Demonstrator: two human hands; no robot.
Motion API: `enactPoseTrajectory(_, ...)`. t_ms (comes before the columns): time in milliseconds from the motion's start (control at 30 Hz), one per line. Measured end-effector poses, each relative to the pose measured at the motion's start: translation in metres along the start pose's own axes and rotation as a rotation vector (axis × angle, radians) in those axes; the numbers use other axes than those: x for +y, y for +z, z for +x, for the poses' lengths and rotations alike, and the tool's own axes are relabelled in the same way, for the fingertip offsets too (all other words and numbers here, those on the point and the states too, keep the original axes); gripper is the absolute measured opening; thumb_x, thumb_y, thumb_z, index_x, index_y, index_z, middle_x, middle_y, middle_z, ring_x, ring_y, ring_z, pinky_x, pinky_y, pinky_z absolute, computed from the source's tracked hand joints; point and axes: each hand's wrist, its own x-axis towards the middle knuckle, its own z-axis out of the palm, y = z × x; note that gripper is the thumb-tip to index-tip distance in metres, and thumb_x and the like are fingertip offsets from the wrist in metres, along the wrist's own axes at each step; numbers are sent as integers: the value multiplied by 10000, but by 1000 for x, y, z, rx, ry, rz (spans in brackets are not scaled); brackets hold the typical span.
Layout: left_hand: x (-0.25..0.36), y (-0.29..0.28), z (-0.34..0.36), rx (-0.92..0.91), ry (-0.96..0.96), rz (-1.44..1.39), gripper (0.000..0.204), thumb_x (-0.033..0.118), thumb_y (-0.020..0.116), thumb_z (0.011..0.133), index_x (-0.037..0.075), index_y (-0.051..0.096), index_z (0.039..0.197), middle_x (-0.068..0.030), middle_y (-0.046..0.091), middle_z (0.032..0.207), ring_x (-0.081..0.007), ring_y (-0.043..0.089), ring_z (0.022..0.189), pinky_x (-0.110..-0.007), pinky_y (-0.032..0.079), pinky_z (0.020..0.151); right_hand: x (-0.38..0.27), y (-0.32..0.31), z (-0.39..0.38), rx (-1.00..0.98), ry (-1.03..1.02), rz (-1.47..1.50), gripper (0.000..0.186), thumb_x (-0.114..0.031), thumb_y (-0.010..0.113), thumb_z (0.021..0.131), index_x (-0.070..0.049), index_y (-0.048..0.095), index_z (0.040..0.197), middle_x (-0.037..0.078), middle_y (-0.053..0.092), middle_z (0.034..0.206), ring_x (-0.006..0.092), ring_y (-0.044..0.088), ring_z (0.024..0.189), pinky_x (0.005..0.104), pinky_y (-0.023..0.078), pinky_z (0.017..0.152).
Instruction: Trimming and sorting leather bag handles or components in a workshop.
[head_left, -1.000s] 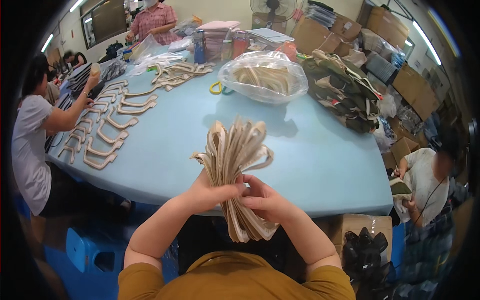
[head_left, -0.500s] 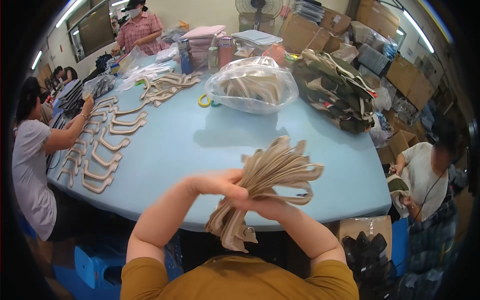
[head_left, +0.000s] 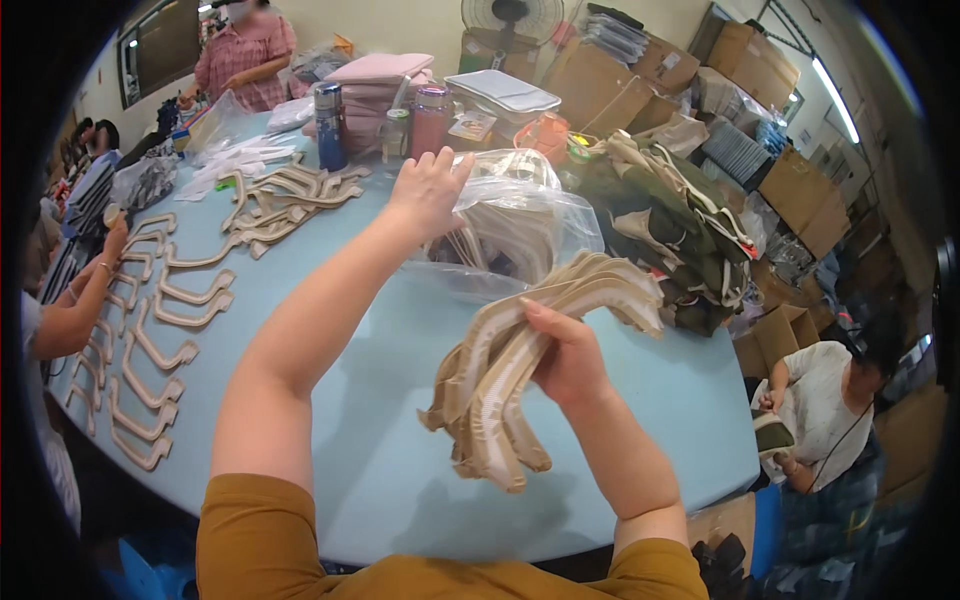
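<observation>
My right hand (head_left: 568, 352) is closed around a bundle of beige curved fabric strips (head_left: 490, 400), its thumb lying across the top. The bundle hangs over the near middle of the table, fanned out at both ends. Farther forward, my left hand (head_left: 430, 195) is at the left rim of a clear plastic bag (head_left: 575, 225), fingers bent over its edge; the thumb is hidden. Inside the bag stand more beige strips (head_left: 510, 235), and its mouth gapes toward me.
Loose curved strips (head_left: 195, 300) lie in rows on the blue table (head_left: 340, 430) at left. Bottles (head_left: 330, 125) and pink folded stacks (head_left: 375, 75) stand at the back. A dark green fabric pile (head_left: 660, 220) is at right. Co-workers sit or stand around the table.
My left hand has left the strip bundle and reached forward to the bag, which now sits nearer with its mouth turned toward me. My right hand keeps the bundle, now turned and spread.
</observation>
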Motion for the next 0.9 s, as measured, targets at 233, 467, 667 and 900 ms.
enactPoseTrajectory(233, -25, -17, 60, -11, 12, -227, 239, 261, 518, 831, 68, 650, 882, -168, 609, 908, -304, 613, 871, -391, 498, 748, -3, 20, 71, 71, 114, -41, 261, -199, 594, 796, -26, 581, 991, 97, 634, 926, 207, 629, 809, 343, 528, 726)
enactPoseTrajectory(467, -29, -38, 34, 47, 216, -222, 167, 226, 596, 784, 73, 623, 846, -113, 553, 825, -313, 588, 758, -406, 477, 662, -26, 15, 184, 225, -106, 156, 228, -61, 522, 825, -6, 504, 1046, 136, 579, 975, 265, 592, 896, 420, 504, 817)
enactPoseTrajectory(667, -45, -26, 9, 118, 19, -98, 209, 211, 550, 791, 61, 603, 925, -144, 599, 916, -276, 594, 879, -391, 471, 795, -28, 9, 237, 322, -252, 221, 299, -70, 484, 814, -32, 472, 1110, 140, 534, 1089, 282, 576, 954, 481, 514, 783)
enactPoseTrajectory(900, -115, 0, -22, 11, -362, -1002, 195, 200, 559, 864, 16, 539, 926, -32, 541, 706, -95, 520, 681, -255, 434, 610, -38, -17, 249, 430, -350, 280, 392, -57, 518, 779, -51, 451, 1165, 131, 527, 1091, 296, 573, 952, 484, 521, 765)
